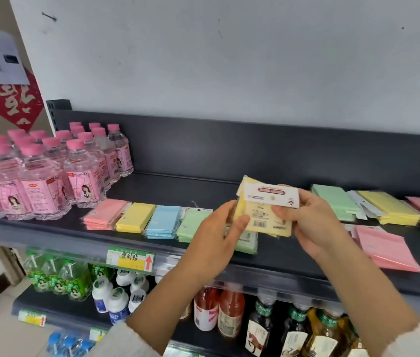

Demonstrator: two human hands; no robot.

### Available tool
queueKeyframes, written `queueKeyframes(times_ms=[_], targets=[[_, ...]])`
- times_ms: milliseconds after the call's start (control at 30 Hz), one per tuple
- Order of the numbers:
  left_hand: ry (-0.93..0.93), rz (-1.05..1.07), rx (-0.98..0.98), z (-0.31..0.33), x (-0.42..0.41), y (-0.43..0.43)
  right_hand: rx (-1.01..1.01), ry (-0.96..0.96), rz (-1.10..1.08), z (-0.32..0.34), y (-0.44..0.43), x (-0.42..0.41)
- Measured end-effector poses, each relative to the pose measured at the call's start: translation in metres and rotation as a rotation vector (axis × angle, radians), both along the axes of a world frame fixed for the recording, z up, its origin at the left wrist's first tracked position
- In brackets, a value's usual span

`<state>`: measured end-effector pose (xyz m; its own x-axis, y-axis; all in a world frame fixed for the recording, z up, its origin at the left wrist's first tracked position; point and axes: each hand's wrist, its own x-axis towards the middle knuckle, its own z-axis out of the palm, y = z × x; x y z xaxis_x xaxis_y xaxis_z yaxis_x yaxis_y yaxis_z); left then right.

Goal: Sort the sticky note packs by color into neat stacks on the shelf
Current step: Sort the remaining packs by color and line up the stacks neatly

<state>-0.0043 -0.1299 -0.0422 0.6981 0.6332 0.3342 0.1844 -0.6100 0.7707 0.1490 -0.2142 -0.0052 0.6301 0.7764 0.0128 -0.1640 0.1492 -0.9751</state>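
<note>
Yellow sticky note packs (263,215) held up between both hands, just above the dark shelf (203,186).

Left hand (214,235) pinches the bundle's left edge, thumb on its face. Right hand (309,222) grips the right edge, thumb across the front, fingers curled behind. The white header card carries a red label I cannot read. Left of the hands I log four tidy stacks side by side: pink stack (104,213), yellow stack (135,217), blue stack (164,221), green stack (193,222). To the right, loose green packs (332,199), loose yellow packs (389,210) and loose pink packs (384,248) overlap, the pink ones near the front lip. Dark shelf surface shows between the stacks and the back panel. Bottles (80,176) at left read PEACH SODA. The shelf-edge tag (131,258) shows handwritten characters and a red up-arrow.
</note>
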Motion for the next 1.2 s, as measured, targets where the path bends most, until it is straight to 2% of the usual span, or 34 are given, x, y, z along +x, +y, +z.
queueKeyframes(times_ms=[200,433,567,667,800,933,1200], targets=[[-0.14,0.076,-0.104,0.012,-0.007,0.011,0.053,0.015,0.095,0.002,0.029,-0.026],[-0.186,0.26,-0.042,0.019,-0.029,0.04,0.023,0.037,0.309,0.016,0.073,-0.057],[-0.186,0.295,-0.028,0.021,-0.053,0.082,-0.075,-0.078,0.354,0.02,0.104,-0.069],[-0.212,0.297,-0.009,0.02,-0.065,0.116,-0.15,-0.181,0.346,0.022,0.128,-0.077],[-0.229,0.208,-0.073,0.026,-0.075,0.16,-0.165,-0.211,0.29,0.026,0.163,-0.09],[-0.139,0.085,-0.121,0.037,-0.084,0.198,-0.159,-0.184,0.219,0.027,0.195,-0.099],[-0.041,0.024,-0.095,0.025,-0.079,0.23,-0.206,-0.175,0.089,0.014,0.219,-0.103]])
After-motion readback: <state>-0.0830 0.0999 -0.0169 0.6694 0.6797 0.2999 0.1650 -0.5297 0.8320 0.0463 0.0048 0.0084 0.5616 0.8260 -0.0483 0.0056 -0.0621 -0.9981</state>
